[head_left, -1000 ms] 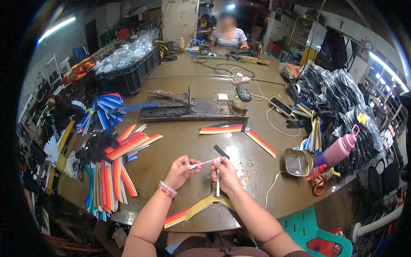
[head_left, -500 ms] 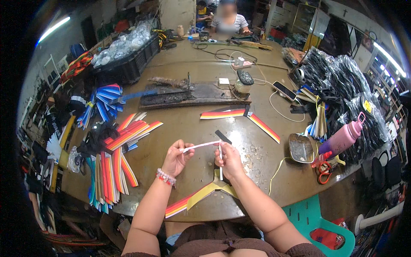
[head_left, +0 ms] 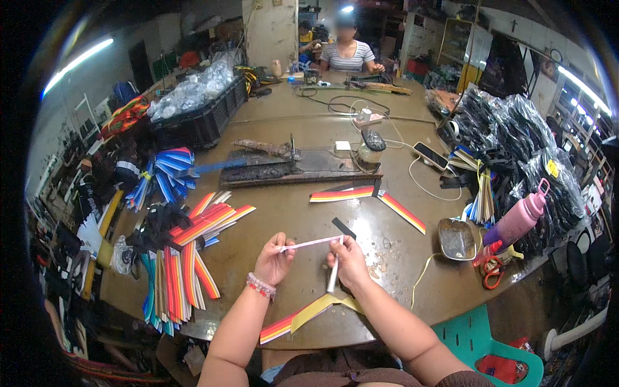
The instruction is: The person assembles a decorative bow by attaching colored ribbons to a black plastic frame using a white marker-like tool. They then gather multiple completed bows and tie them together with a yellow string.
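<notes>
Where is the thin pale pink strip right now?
In the head view, just below centre, the strip spans between the left hand and right hand.

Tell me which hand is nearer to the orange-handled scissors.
Right. The right hand is across the table to the left of the orange-handled scissors; the left hand is farther left, beyond the right hand.

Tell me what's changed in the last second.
The left hand and right hand have drawn apart, left hand to the left and right hand to the right, so a longer stretch of the pale strip shows between them. Nothing was visibly let go; both keep their grip. The bottle, scissors and phone stayed put.
</notes>
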The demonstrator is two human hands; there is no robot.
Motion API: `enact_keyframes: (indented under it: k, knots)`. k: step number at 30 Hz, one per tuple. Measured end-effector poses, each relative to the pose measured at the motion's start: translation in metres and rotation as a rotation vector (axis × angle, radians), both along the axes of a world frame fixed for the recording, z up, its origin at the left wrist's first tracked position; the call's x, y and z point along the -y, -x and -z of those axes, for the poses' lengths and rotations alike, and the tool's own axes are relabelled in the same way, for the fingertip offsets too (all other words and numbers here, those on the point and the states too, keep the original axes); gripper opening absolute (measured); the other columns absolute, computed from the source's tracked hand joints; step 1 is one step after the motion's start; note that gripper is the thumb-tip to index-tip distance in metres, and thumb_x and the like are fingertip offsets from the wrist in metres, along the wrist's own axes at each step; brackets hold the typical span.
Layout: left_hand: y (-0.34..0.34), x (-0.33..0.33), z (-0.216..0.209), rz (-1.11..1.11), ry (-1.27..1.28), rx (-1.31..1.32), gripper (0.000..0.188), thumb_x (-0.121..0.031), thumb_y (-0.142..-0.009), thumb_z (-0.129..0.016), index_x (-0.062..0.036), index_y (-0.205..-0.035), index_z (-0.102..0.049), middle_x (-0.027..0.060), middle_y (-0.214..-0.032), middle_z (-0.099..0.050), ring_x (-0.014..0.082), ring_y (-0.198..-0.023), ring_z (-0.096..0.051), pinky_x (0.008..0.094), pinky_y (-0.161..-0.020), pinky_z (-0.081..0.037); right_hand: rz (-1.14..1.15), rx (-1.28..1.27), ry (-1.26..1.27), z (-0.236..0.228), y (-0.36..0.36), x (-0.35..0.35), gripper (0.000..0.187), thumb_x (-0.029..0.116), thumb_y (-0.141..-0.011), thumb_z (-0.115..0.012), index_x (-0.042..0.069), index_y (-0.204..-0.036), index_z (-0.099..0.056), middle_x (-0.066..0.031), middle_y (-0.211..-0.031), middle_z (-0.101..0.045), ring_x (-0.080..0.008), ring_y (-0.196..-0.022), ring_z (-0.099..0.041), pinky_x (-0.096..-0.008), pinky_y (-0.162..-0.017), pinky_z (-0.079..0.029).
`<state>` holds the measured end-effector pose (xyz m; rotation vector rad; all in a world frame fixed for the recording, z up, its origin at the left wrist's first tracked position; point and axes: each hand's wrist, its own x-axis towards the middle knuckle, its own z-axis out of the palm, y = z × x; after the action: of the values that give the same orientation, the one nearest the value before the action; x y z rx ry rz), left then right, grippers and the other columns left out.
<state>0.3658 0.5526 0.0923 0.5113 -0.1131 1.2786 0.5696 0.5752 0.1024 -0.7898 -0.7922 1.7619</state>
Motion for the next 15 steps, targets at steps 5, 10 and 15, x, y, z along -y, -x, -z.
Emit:
enact_keyframes:
  k: [5, 10, 15]
  knots:
    - [-0.0036, 0.0031, -0.0043, 0.08, 0.041, 0.139, 0.007, 0.0, -0.087, -0.05, 0.0041, -0.09, -0.045, 0.0198, -0.1, -0.057, 0.0236, -0.096, -0.061, 0.0298, -0.083, -0.059, -0.022, -0.163, 0.084, 0.0021, -0.0009, -0.0004, 0.008, 0.009, -0.092, -0.055, 0.008, -0.093, -0.047, -0.002, -0.075, -0.05, -0.0105, -0.05, -0.043, -0.0217, -0.044, -0.036]
    - [-0.0047, 0.0088, -0.0081, 0.129, 0.109, 0.451, 0.016, 0.0, -0.086, -0.05, 0.0089, -0.1, -0.048, 0.0188, -0.105, -0.055, 0.0239, -0.102, -0.057, 0.0306, -0.088, -0.057, 0.13, -0.127, -0.041, -0.0013, 0.0035, 0.0022, 0.009, 0.014, -0.094, -0.053, 0.008, -0.099, -0.05, -0.0058, -0.082, -0.054, -0.0113, -0.055, -0.051, -0.0223, -0.043, -0.04]
    - [-0.0045, 0.0082, -0.0078, 0.117, 0.14, 0.406, 0.022, 0.0, -0.086, -0.05, 0.0095, -0.105, -0.048, 0.0184, -0.106, -0.054, 0.0246, -0.103, -0.056, 0.0317, -0.089, -0.056, -0.096, -0.074, 0.029, -0.0065, 0.0007, 0.0061, 0.037, 0.034, -0.099, -0.041, 0.003, -0.117, -0.049, -0.0089, -0.079, -0.058, -0.0123, -0.057, -0.053, -0.0234, -0.047, -0.045]
